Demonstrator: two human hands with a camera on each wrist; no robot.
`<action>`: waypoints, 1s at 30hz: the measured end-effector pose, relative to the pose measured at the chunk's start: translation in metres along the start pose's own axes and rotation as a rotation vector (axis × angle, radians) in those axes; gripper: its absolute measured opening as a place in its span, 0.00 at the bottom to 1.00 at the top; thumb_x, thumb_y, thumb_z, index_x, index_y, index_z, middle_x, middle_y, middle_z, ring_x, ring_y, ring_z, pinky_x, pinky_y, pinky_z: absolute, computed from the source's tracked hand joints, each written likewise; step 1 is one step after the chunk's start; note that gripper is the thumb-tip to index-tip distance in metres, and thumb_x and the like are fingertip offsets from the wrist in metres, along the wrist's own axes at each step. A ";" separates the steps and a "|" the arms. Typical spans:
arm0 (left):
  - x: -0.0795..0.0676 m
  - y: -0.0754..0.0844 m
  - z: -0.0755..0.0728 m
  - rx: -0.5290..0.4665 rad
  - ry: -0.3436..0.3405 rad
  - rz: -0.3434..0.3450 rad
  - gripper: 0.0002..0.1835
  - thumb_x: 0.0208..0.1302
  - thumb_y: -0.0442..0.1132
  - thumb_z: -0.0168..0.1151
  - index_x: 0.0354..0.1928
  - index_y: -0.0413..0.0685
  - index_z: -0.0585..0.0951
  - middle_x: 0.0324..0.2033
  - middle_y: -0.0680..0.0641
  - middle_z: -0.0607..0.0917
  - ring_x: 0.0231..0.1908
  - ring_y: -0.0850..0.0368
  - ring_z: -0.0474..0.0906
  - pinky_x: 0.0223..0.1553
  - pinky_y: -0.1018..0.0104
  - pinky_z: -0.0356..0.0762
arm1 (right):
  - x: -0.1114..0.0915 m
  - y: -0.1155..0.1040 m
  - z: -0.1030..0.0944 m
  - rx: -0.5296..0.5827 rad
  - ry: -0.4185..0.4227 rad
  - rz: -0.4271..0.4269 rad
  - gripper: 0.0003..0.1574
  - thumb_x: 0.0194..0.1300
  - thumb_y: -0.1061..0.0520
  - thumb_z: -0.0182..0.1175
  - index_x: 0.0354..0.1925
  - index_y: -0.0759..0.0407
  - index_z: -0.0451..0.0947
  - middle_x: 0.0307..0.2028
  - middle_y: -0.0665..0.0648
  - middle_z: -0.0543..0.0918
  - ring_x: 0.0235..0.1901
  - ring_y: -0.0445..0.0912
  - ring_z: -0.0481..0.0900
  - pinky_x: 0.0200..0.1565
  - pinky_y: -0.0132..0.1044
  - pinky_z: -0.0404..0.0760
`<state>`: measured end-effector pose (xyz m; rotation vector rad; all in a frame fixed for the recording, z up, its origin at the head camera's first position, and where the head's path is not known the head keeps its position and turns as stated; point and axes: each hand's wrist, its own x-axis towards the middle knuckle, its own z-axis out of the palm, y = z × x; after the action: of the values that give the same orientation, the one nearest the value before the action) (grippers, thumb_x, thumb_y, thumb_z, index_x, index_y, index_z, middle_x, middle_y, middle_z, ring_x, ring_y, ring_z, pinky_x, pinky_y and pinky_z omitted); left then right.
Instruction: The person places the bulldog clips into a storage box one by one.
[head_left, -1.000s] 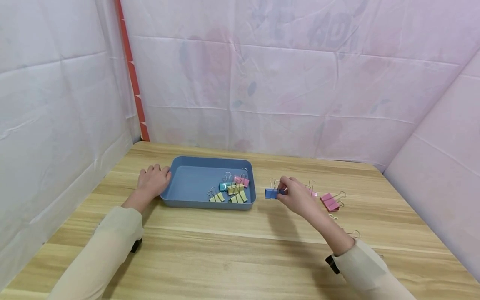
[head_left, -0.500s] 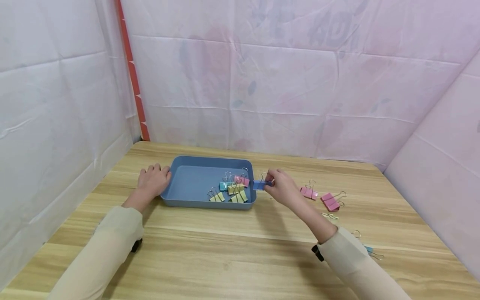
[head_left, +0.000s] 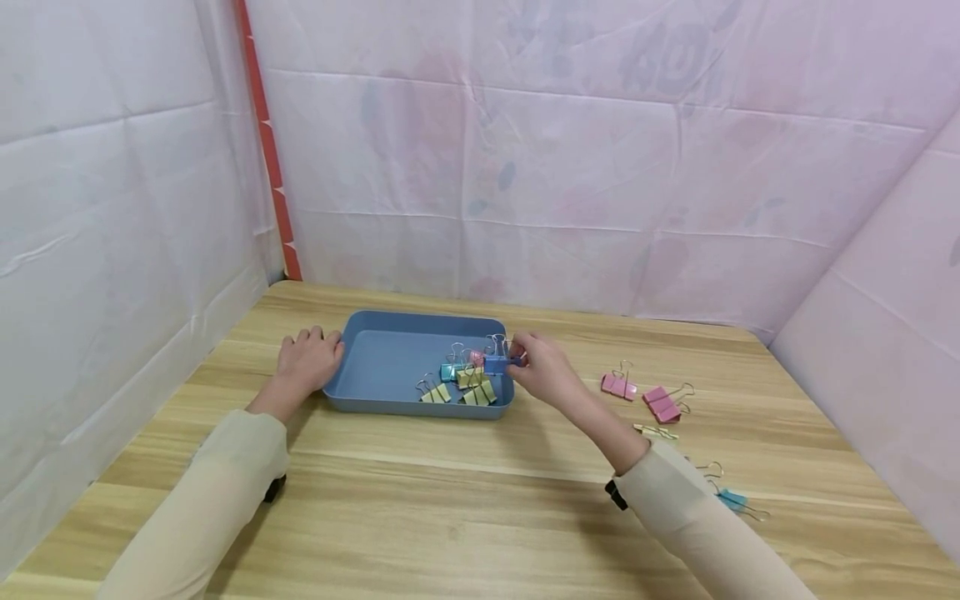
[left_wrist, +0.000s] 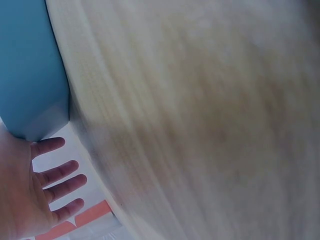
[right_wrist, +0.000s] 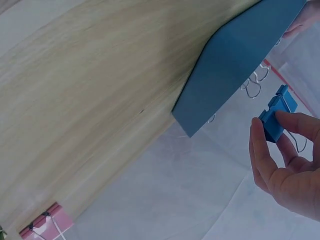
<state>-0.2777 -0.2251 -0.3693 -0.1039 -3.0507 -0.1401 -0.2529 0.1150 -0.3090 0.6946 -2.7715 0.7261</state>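
Observation:
My right hand pinches a blue binder clip by one end, over the right side of a blue tray. In the right wrist view the thumb and fingers grip the clip above the tray's rim, with its wire handles raised. My left hand rests at the tray's left edge. The left wrist view has its fingers spread and straight, the thumb side against the tray wall. Inside the tray lie several yellow clips, a teal clip and a pink clip, partly hidden.
Right of the tray, on the wooden table, lie two pink binder clips, a yellow clip and a teal clip near the right sleeve. White sheeting hangs behind and on both sides.
My right hand has carried the blue binder clip left, from above the table across the tray's right rim. My left hand has stayed at the tray's edge.

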 end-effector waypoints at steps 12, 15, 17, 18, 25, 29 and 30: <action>-0.001 0.001 -0.002 -0.005 0.000 0.000 0.22 0.62 0.46 0.33 0.54 0.43 0.63 0.45 0.35 0.64 0.46 0.39 0.58 0.41 0.43 0.52 | 0.009 -0.024 0.013 0.010 -0.026 -0.045 0.09 0.43 0.63 0.60 0.25 0.59 0.69 0.27 0.53 0.70 0.24 0.41 0.70 0.26 0.30 0.70; 0.000 0.001 -0.002 -0.005 0.002 0.002 0.22 0.62 0.46 0.32 0.54 0.43 0.63 0.45 0.35 0.64 0.46 0.39 0.58 0.41 0.43 0.52 | 0.011 -0.030 0.017 0.013 -0.037 -0.060 0.08 0.44 0.63 0.59 0.25 0.58 0.69 0.26 0.52 0.69 0.24 0.40 0.70 0.26 0.29 0.70; 0.000 0.002 -0.001 -0.006 0.004 0.003 0.22 0.62 0.46 0.32 0.54 0.43 0.63 0.45 0.35 0.64 0.46 0.39 0.58 0.41 0.43 0.52 | 0.013 -0.034 0.019 0.004 -0.044 -0.064 0.08 0.45 0.62 0.59 0.26 0.58 0.69 0.26 0.51 0.68 0.24 0.40 0.70 0.26 0.29 0.69; 0.000 0.002 -0.001 -0.008 0.005 0.004 0.22 0.62 0.46 0.32 0.54 0.43 0.63 0.45 0.35 0.64 0.46 0.39 0.58 0.41 0.43 0.52 | 0.013 -0.036 0.020 0.003 -0.047 -0.064 0.08 0.45 0.61 0.59 0.26 0.57 0.69 0.25 0.51 0.68 0.24 0.40 0.70 0.26 0.29 0.69; 0.000 0.004 0.000 -0.007 -0.005 0.005 0.22 0.62 0.46 0.32 0.54 0.43 0.63 0.45 0.35 0.64 0.46 0.39 0.58 0.41 0.43 0.52 | 0.015 -0.043 0.028 -0.003 -0.051 -0.064 0.08 0.45 0.60 0.60 0.26 0.56 0.69 0.25 0.50 0.67 0.24 0.40 0.68 0.27 0.29 0.68; 0.000 0.005 0.000 -0.005 -0.006 0.005 0.22 0.62 0.46 0.33 0.54 0.43 0.63 0.45 0.35 0.65 0.46 0.39 0.58 0.41 0.43 0.52 | 0.016 -0.045 0.030 0.010 -0.053 -0.060 0.08 0.46 0.61 0.59 0.26 0.56 0.69 0.25 0.50 0.68 0.25 0.40 0.67 0.27 0.30 0.67; 0.000 0.005 0.000 -0.005 -0.005 0.005 0.22 0.62 0.46 0.33 0.54 0.43 0.64 0.45 0.35 0.65 0.46 0.39 0.58 0.41 0.43 0.52 | 0.016 -0.046 0.031 0.014 -0.056 -0.057 0.08 0.46 0.61 0.59 0.26 0.56 0.69 0.25 0.50 0.68 0.25 0.40 0.67 0.27 0.31 0.67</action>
<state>-0.2773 -0.2203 -0.3691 -0.1124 -3.0552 -0.1470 -0.2463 0.0578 -0.3116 0.8050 -2.7862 0.7268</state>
